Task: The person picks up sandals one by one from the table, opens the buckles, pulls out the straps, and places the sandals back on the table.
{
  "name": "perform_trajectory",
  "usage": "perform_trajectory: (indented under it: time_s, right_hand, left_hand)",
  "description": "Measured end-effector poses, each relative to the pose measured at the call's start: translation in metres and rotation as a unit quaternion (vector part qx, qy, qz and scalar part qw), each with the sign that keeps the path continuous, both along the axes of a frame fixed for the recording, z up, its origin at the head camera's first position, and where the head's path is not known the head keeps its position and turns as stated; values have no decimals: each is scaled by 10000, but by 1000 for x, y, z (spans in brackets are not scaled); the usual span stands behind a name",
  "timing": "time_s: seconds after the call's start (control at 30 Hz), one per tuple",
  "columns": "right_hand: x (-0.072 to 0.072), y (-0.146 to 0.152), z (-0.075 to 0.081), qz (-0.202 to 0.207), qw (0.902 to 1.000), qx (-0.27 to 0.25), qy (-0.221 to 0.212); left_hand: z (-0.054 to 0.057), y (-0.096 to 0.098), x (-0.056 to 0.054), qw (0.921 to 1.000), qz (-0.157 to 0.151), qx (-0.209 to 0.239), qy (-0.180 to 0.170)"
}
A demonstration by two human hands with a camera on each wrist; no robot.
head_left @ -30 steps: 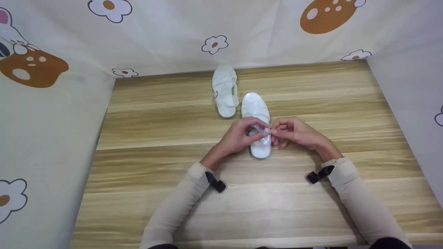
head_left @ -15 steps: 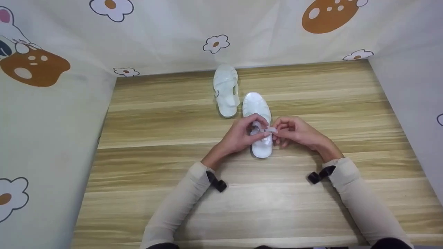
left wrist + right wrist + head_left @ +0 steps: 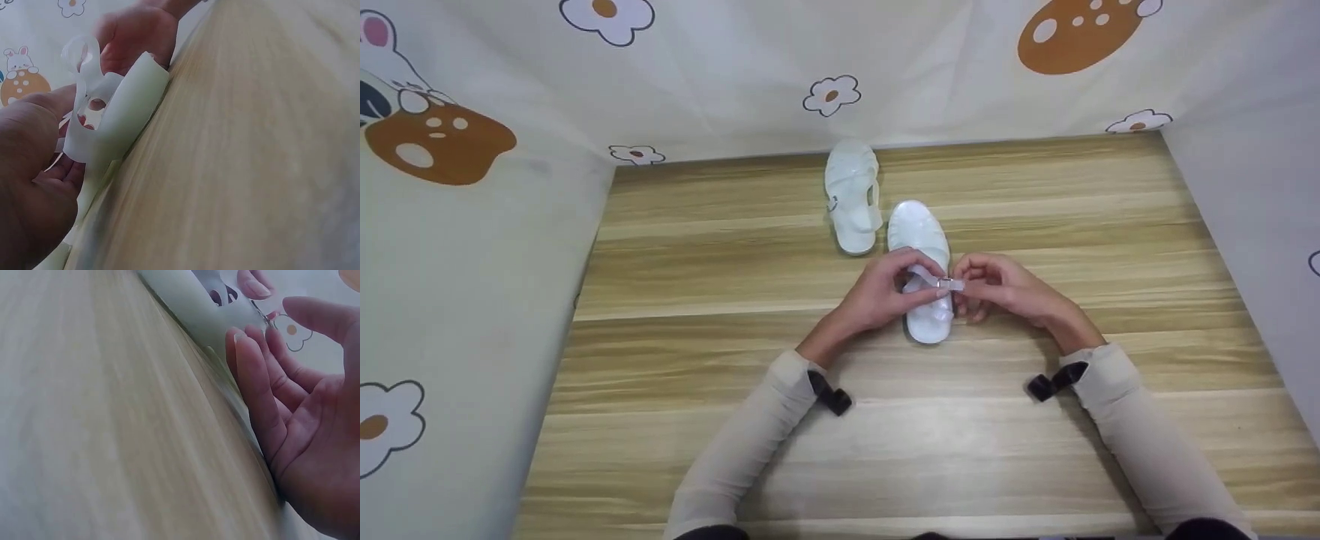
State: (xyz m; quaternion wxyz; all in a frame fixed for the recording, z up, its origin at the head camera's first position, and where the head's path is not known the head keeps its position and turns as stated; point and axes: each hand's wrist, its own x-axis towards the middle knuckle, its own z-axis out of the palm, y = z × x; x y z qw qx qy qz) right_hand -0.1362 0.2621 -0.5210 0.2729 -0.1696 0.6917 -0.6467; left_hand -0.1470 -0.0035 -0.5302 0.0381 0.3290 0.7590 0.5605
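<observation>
A white sandal (image 3: 919, 229) lies on the wood-grain surface, toe pointing away. My left hand (image 3: 877, 292) arches over its heel half and pinches the ankle strap (image 3: 925, 276) by a small metal buckle (image 3: 944, 283). The strap's free end sticks out to the right past the buckle. My right hand (image 3: 997, 285) is beside that end, thumb tip close to it and fingers loosely bent. In the right wrist view, a gap shows between the thumb (image 3: 315, 312) and fingers. The left wrist view shows the raised strap (image 3: 79, 121) above the heel.
A second white sandal (image 3: 851, 195) lies farther back, to the left of the first, near the back wall. Cloth printed with flowers and cartoon animals (image 3: 442, 142) covers the walls around the wooden surface (image 3: 720, 270).
The strap's free end, earlier bent up at the buckle, now lies flat and points right. The right thumb has come off that end. The left hand has stayed at the buckle.
</observation>
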Motion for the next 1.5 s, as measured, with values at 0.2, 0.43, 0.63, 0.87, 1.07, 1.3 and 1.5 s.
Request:
perform_trajectory:
  time_s: [0.2, 0.43, 0.63, 0.87, 1.07, 1.3, 1.5]
  right_hand:
    - [-1, 0, -1, -207, 9998, -8, -37]
    - [-2, 2, -4, 130, 9995, -152, 262]
    - [-2, 3, -4, 169, 9991, -217, 309]
    - [-1, 3, -5, -26, 9989, -224, 413]
    - [0, 3, -6, -178, 9993, -123, 307]
    - [0, 1, -5, -374, 9990, -32, 249]
    - [0, 2, -5, -280, 9994, -69, 215]
  left_hand:
    - [5, -4, -3, 9992, -66, -240, 300]
    - [10, -9, -5, 9978, -41, -546, 380]
    - [15, -9, -4, 9953, -4, -918, 324]
    - [19, -7, -2, 9935, 37, -1095, 312]
    - [16, -5, 0, 9934, -28, -996, 568]
    - [14, -4, 1, 9942, -72, -857, 649]
    - [13, -4, 0, 9946, -121, -823, 626]
